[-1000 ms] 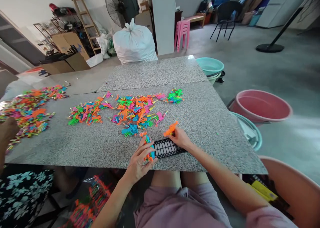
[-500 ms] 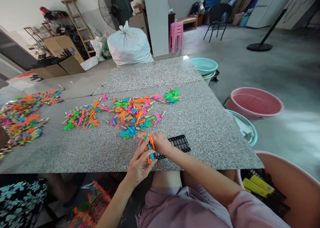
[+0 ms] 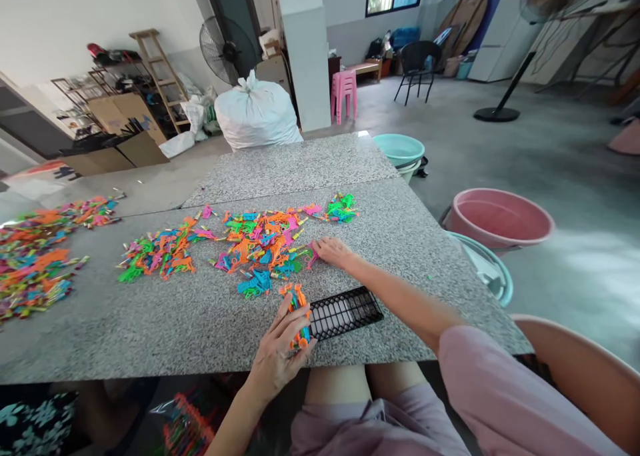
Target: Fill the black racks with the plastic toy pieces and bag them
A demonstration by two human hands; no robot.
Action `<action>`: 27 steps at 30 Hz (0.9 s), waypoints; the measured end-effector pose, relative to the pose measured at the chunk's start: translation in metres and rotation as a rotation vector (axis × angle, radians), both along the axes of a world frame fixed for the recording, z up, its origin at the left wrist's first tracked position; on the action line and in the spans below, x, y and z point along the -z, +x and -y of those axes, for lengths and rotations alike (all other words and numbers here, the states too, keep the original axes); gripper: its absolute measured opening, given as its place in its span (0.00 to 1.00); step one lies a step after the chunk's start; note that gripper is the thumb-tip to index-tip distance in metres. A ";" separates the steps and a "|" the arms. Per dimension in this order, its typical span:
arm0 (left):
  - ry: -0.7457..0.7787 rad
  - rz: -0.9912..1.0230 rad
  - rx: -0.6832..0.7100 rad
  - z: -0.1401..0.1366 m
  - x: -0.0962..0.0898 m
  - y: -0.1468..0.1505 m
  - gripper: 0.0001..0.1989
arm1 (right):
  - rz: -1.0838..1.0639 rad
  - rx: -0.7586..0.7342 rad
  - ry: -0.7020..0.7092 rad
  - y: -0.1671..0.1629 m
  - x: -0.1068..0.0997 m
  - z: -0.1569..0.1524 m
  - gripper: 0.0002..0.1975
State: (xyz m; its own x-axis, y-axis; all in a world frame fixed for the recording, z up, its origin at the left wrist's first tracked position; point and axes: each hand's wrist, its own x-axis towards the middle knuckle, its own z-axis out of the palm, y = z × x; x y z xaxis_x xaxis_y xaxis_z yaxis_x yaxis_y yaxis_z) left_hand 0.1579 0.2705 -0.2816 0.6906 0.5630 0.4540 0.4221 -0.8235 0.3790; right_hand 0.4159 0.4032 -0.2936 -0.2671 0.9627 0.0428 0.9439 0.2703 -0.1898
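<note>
A black grid tray [image 3: 345, 313] lies near the table's front edge, its left end filled with small orange and blue plastic toys [image 3: 299, 297]. Around that filled end curls my left hand [image 3: 280, 343], fingers over the toys and thumb at the near side. My right hand [image 3: 334, 251] reaches to the right edge of a loose pile of toys [image 3: 265, 233] in mixed bright colours. Its fingertips are pinched on a pink toy [image 3: 311, 256]. The toys look somewhat like little pistols, too small to make out fully.
More toy heaps [image 3: 163, 249] lie to the left on the speckled stone table [image 3: 200, 329]. A few green toys [image 3: 341, 207] sit farther back. A pink tub [image 3: 503, 216] and turquoise basins [image 3: 399, 149] stand right of the table. A big white sack [image 3: 257, 113] is behind it.
My right hand has moved from the tray's left end up to the pile and onto a pink toy. My left hand stays at the tray. The view has tilted up slightly.
</note>
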 end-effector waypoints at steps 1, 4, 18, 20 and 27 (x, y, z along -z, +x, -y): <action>-0.007 0.009 -0.008 0.001 0.000 0.000 0.14 | -0.007 0.003 -0.010 0.001 0.001 0.004 0.19; -0.027 0.042 -0.023 0.002 0.000 0.000 0.14 | -0.261 0.120 -0.072 -0.004 0.008 0.042 0.22; -0.052 0.006 -0.026 0.002 -0.012 0.002 0.12 | -0.456 0.102 -0.213 -0.070 0.009 0.169 0.41; -0.055 0.008 -0.027 0.001 -0.011 0.002 0.12 | -0.388 0.109 -0.264 -0.070 0.003 0.167 0.42; -0.073 0.020 -0.046 0.003 -0.016 0.004 0.24 | -0.184 0.055 -0.293 -0.087 -0.012 0.165 0.48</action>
